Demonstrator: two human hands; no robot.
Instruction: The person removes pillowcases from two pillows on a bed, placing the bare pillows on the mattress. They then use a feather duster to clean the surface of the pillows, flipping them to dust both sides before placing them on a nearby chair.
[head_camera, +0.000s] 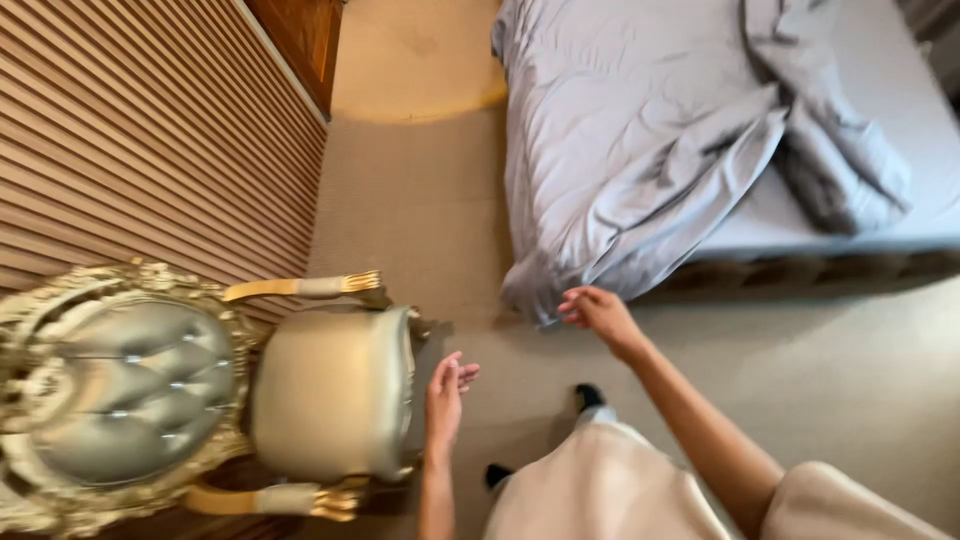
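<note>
The person stands on a beige carpet (420, 200) between an armchair and a bed, seen from above.

Right hand (598, 312): extended forward toward the hanging corner of the grey sheet (640, 150). The fingers are loosely curled and hold nothing. The fingertips sit just beside the lowest fold of the sheet, where it drapes off the mattress corner toward the floor; whether they touch the cloth cannot be told because of blur.

Left hand (445, 395): raised at the person's side, palm turned inward, fingers open and relaxed, empty. It hangs just beside the front edge of the armchair (330, 395), apart from it.

Sheet: rumpled, spread over the near part of the bed (860, 245), with one bunched ridge running across the upper right. The corner nearest the right hand hangs below the mattress edge.

Armchair: cream seat, gilded carved frame and arms, tufted oval back of grey-silver fabric. It stands against a wall (140, 130) of horizontal ribbed panels, well apart from the bed.

Also noted: a dark wooden door (300, 35) at the far end of the panelled wall; the person's pale garment and dark shoes (588, 395) at the bottom of the view.
</note>
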